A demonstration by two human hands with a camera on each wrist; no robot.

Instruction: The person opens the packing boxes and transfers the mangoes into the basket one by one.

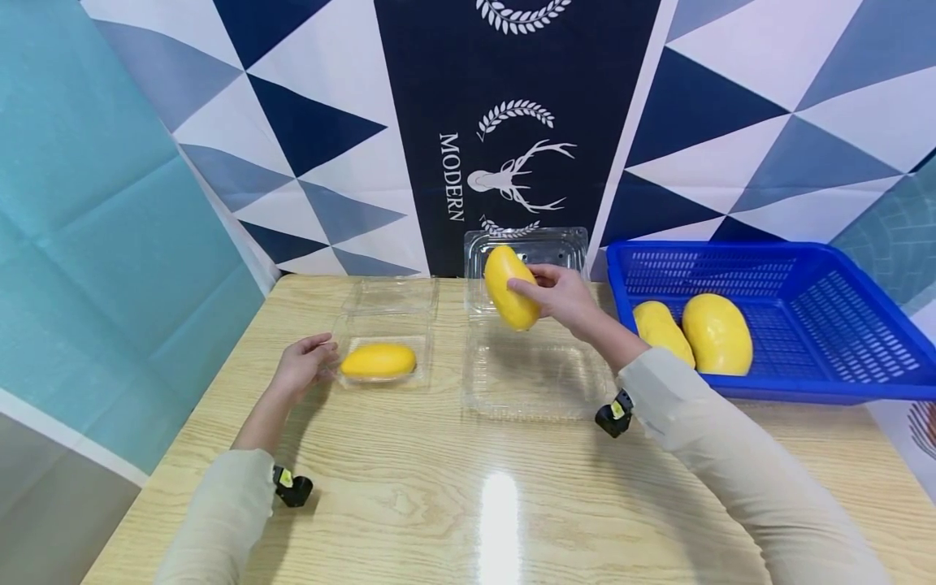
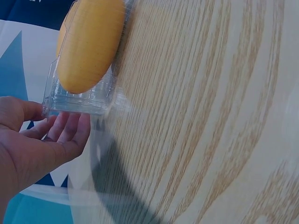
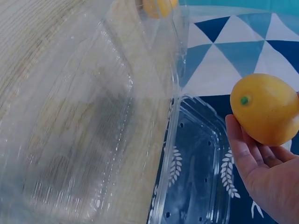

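Observation:
My right hand grips a yellow mango up over the larger clear plastic clamshell box, whose lid stands raised against the wall. In the right wrist view the mango shows a green stem spot, and the fingers curl beneath it. On the left, a smaller clear box lies with its lid back and another mango in its base. My left hand holds this box's near left edge, thumb at the rim and fingers against its end wall.
A blue plastic basket with two more mangoes stands at the right of the wooden table. Behind the table hangs a patterned cloth. The raised lid of the larger box leans close to this cloth.

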